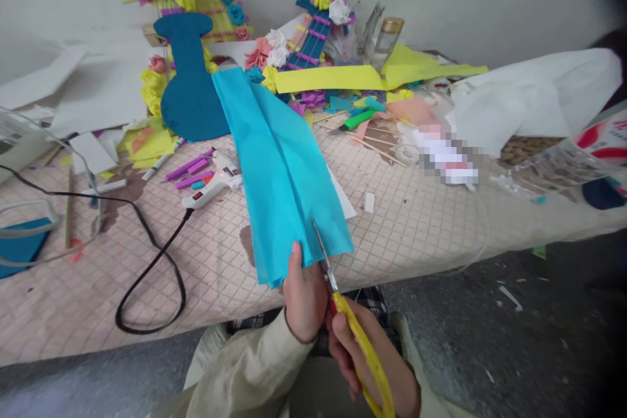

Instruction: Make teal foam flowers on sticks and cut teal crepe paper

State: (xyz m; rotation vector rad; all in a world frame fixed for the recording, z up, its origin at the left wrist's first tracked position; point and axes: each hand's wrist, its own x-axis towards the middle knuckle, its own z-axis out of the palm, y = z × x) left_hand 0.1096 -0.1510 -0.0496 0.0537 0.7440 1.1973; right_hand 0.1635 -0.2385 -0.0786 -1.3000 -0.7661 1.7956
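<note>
A long folded sheet of bright blue crepe paper (279, 163) lies across the table and reaches its front edge. My left hand (304, 297) grips the near end of this paper, thumb on top and the other fingers underneath, mostly hidden. In my right hand (367, 353) is a pair of scissors (365, 349) with yellow handles. One blade lies over the paper, close to its near right part; the other blade is largely out of sight beneath. Beside the paper, on the left, rests a white glue gun (214, 184) with a black cord.
A dark blue guitar-shaped cutout (191, 81) stands behind the paper. Paper-flower guitars (313, 32), a yellow paper strip (330, 78), a green cutter (359, 119) and a glass jar (389, 36) crowd the back. Purple sticks (189, 168) lie left; a plastic bag (553, 163) sits right.
</note>
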